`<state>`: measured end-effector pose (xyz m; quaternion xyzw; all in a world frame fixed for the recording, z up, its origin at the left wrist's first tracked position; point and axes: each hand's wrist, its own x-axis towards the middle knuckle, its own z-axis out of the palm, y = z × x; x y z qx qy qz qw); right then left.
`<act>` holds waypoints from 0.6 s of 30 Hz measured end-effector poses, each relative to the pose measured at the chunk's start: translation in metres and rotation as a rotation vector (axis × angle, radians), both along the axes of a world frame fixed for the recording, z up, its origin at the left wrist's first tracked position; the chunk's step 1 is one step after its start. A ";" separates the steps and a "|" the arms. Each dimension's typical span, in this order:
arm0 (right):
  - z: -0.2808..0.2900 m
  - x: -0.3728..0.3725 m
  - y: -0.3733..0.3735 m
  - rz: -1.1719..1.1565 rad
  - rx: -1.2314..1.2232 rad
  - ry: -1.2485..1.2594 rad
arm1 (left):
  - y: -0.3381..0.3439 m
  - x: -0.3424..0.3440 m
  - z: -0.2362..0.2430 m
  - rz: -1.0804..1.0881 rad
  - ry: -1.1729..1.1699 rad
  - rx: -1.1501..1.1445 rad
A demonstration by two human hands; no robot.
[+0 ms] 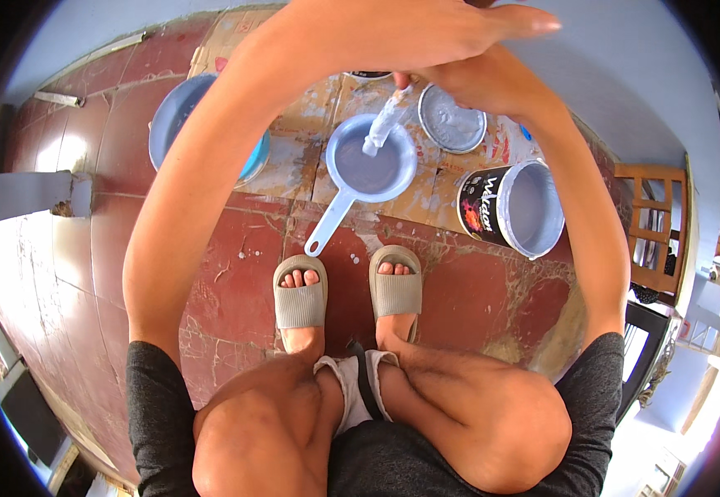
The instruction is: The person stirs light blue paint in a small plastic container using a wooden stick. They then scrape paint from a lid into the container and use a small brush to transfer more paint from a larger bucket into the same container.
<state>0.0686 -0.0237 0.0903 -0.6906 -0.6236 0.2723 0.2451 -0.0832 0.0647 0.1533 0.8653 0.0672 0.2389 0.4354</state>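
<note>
Paint-smeared stirring stick [383,124] stands tilted with its lower tip dipped into the pale grey-lilac paint of a light blue ladle-like scoop [366,164], which rests on the paint-stained cardboard sheet [293,161] near its front edge, the scoop's long handle reaching back over that edge onto the red floor [476,306] toward the person's feet. Nearest of all, the person squats with bare knees [492,414] drawn up, grey shorts between them, and two feet in grey slide sandals [299,302] planted on the red floor just behind the scoop's handle. Both forearms stretch forward over the cardboard. The right hand [476,83] is closed around the upper end of the stick, above the scoop. The left hand [426,29] crosses over above it, fingers stretched out flat and holding nothing that shows. At the right front corner of the cardboard a black paint can [509,207] lies tipped on its side, its open mouth showing the same pale paint. Just beyond the scoop a round metal lid [452,120] lies flat on the cardboard, its upper face smeared. At the left edge of the cardboard sits a blue bucket [179,116], partly hidden by the left forearm. Farther right, by the pale wall, stands a wooden chair [654,224].
</note>
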 end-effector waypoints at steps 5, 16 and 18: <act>0.010 0.002 -0.003 0.041 -0.080 0.076 | -0.028 0.007 -0.003 0.104 -0.104 0.055; 0.011 0.042 -0.013 0.064 -0.241 0.270 | -0.003 0.004 -0.043 0.108 -0.447 -0.055; -0.020 0.088 -0.027 -0.033 -0.130 0.244 | -0.009 0.000 -0.045 0.118 -0.426 -0.101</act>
